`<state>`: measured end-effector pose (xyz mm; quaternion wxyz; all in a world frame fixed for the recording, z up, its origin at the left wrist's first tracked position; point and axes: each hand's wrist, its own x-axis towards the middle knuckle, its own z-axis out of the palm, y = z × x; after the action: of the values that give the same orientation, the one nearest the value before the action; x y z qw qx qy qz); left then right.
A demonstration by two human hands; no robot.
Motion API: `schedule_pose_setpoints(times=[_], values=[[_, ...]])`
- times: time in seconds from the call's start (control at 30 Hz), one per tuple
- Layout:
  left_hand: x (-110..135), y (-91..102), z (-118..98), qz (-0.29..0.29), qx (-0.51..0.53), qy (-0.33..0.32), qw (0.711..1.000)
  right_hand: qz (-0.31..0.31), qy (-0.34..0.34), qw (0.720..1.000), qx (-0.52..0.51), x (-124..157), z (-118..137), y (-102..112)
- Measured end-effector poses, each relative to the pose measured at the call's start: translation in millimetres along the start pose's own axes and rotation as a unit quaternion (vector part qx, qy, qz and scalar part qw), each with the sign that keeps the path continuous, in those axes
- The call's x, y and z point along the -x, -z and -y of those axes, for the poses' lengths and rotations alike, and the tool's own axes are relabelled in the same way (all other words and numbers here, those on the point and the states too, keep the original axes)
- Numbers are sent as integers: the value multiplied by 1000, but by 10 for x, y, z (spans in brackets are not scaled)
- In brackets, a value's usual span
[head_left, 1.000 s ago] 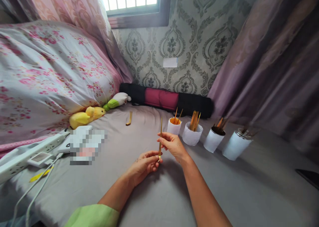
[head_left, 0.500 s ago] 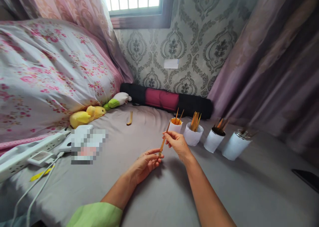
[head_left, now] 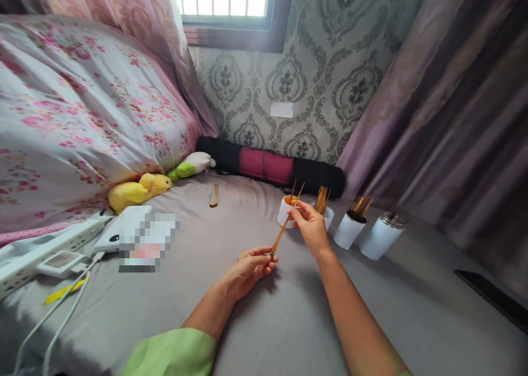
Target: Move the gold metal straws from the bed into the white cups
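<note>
A thin golden stick (head_left: 281,234) slants between my hands above the grey bed sheet. My right hand (head_left: 311,229) pinches its upper end, close in front of the first white cup (head_left: 284,215), which holds an orange lining and a few sticks. My left hand (head_left: 248,267) has its fingertips closed on the stick's lower end. Behind my right hand stands a second white cup (head_left: 329,215) with a bundle of golden sticks.
Two more white cups (head_left: 347,230) (head_left: 378,238) stand to the right. A loose golden piece (head_left: 214,195) lies on the sheet, near plush toys (head_left: 138,189), a floral duvet (head_left: 78,112), a power strip (head_left: 41,252), and a black and red roll (head_left: 270,167).
The stick has tilted from upright to slanting right. My right hand has moved up and right along it toward the first cup. My left hand has stayed at the lower end.
</note>
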<state>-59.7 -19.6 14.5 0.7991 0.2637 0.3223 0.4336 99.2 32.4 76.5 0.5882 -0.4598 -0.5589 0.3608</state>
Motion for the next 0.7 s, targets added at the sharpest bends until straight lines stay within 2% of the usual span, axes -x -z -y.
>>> schedule_pose_setpoints(times=[0.2,0.43,0.7], values=[[-1,13,13,26,9,13,1000,-34,21,999,11,-38,-30,45],[0,-9,-8,-18,29,25,999,-36,21,998,40,-75,-38,43],[-33,17,15,-15,41,29,999,-62,-7,998,30,-108,-21,136]])
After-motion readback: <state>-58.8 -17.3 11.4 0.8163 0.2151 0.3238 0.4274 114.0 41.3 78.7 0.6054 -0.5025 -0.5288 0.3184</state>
